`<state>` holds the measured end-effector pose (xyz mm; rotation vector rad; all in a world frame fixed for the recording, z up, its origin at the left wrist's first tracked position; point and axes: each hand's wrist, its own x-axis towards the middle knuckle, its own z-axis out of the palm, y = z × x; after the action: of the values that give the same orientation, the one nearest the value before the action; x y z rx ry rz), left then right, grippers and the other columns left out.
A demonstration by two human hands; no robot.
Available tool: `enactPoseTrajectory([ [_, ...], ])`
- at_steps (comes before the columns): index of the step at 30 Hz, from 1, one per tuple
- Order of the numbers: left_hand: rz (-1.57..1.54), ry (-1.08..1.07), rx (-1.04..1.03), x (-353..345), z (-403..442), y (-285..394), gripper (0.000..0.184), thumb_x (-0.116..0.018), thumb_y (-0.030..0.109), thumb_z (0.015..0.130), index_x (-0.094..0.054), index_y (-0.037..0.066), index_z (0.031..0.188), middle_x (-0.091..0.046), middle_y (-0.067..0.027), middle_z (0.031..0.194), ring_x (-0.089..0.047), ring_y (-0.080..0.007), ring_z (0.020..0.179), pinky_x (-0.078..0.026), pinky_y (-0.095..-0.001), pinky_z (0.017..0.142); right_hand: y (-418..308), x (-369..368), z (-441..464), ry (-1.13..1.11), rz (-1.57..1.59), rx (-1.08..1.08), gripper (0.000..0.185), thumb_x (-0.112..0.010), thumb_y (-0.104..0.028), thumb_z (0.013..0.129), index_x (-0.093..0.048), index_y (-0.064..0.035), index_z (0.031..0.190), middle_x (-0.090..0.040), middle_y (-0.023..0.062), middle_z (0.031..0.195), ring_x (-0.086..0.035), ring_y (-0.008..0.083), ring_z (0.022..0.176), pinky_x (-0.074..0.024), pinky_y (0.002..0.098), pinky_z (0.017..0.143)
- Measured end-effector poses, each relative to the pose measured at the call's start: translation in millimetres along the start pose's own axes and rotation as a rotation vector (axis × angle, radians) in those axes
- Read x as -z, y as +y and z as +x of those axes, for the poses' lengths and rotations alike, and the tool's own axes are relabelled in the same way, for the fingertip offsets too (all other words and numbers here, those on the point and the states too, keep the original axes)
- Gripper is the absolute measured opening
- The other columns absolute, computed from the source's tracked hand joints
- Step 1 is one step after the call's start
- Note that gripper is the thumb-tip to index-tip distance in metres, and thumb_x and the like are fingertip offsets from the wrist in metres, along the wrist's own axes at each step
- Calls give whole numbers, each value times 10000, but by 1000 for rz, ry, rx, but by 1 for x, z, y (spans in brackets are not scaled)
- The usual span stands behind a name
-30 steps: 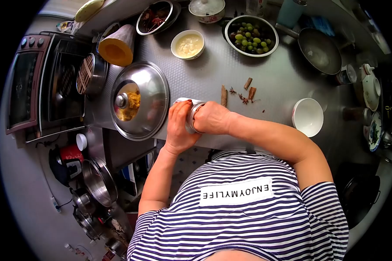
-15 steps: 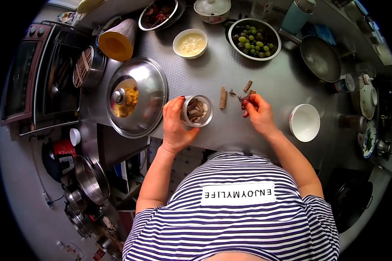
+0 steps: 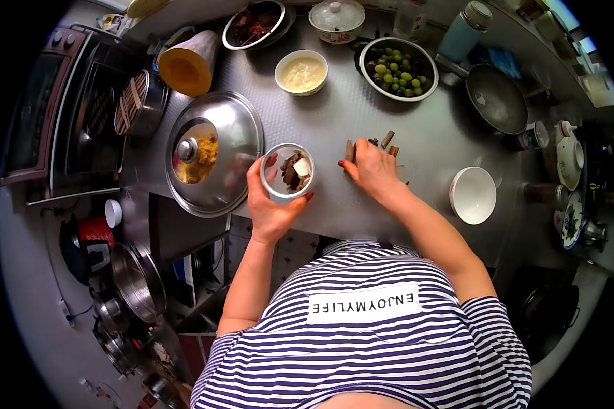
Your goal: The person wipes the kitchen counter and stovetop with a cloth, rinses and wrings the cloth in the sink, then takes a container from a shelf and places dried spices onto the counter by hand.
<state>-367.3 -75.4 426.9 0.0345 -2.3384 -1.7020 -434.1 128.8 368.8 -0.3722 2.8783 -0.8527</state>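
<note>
My left hand (image 3: 271,211) is wrapped round a clear jar (image 3: 287,170), tilted so its mouth faces me, with brown pieces and a pale piece inside. To its right, my right hand (image 3: 373,168) is over the spices on the metal counter, its thumb apart from the other fingers; the fingertips partly hide what lies under them, and whether they pinch anything is not visible. A cinnamon stick (image 3: 350,150) touches or lies close beside that hand. More bark pieces (image 3: 387,140) lie just beyond the fingers.
A steel lid (image 3: 235,163) stands left of the jar. Farther back are a bowl of pale food (image 3: 301,73), a bowl of grapes (image 3: 400,97), a lidded bowl (image 3: 336,20) and a cut squash (image 3: 185,70). A white bowl (image 3: 473,195) and a wok (image 3: 496,99) are on the right.
The hands, together at the jar a second ago, are now apart. My right hand moved right to the spices, then slightly left. The jar tilted, and its contents shifted.
</note>
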Motion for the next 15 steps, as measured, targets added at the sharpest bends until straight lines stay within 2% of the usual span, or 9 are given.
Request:
enactPoseTrajectory([
  [1, 93, -15, -11, -1, 1, -4, 840, -794, 31, 553, -342, -2, 1261, -451, -130, 1206, -474, -240, 1160, -398, -414, 1003, -1, -3, 2, -15, -17, -13, 320, -689, -230, 763, -489, -22, 901, -625, 166, 803, -620, 356, 725, -488, 429, 631],
  [6, 91, 23, -19, -4, 4, -8, 841, -804, 54, 561, -338, -16, 1259, -453, -145, 1206, -468, -269, 1178, -401, -412, 996, -2, -1, -2, -64, -31, -70, 332, -694, -203, 746, -488, -6, 917, -624, 181, 817, -618, 373, 737, -491, 439, 650],
  [8, 102, 51, -15, -8, 11, -19, 838, -807, 57, 565, -340, -16, 1257, -455, -146, 1201, -465, -270, 1184, -399, -415, 996, 6, 4, -13, -68, 97, -33, 304, -652, -167, 777, -510, 16, 974, -637, 141, 805, -636, 301, 714, -497, 377, 631],
  [9, 120, 78, -12, -10, 14, -26, 834, -810, 61, 569, -342, -17, 1255, -457, -148, 1196, -462, -270, 1189, -397, -417, 996, 15, 1, -20, -66, 93, -32, 304, -652, -167, 777, -510, 16, 974, -637, 141, 805, -636, 301, 714, -497, 377, 631],
  [11, 124, 81, -24, -12, 20, -36, 849, -826, 81, 569, -344, -19, 1260, -458, -160, 1213, -458, -268, 1193, -397, -418, 992, 28, -2, -35, -139, 691, -199, 353, -645, -164, 774, -516, 36, 1035, -624, 124, 761, -628, 229, 711, -491, 330, 630],
  [12, 134, 86, -17, -13, 22, -38, 861, -833, 89, 566, -341, -22, 1264, -458, -168, 1222, -459, -271, 1192, -396, -407, 994, 31, 4, -43, -178, 951, -268, 293, -575, -145, 828, -541, 19, 1069, -621, 57, 789, -566, 122, 661, -445, 254, 563],
  [13, 146, 91, -9, -13, 22, -39, 873, -840, 96, 562, -339, -25, 1268, -458, -176, 1231, -459, -275, 1190, -394, -397, 995, 36, 13, -48, -179, 950, -272, 293, -575, -145, 828, -541, 19, 1069, -621, 57, 789, -566, 122, 661, -445, 254, 563],
  [15, 183, 86, -2, -13, 22, -36, 873, -842, 117, 570, -341, -30, 1270, -458, -189, 1244, -463, -282, 1182, -395, -372, 987, 36, 33, -52, -420, 1207, -525, 239, -478, -115, 869, -550, -15, 1074, -642, 64, 924, -482, 54, 606, -391, 176, 535],
])
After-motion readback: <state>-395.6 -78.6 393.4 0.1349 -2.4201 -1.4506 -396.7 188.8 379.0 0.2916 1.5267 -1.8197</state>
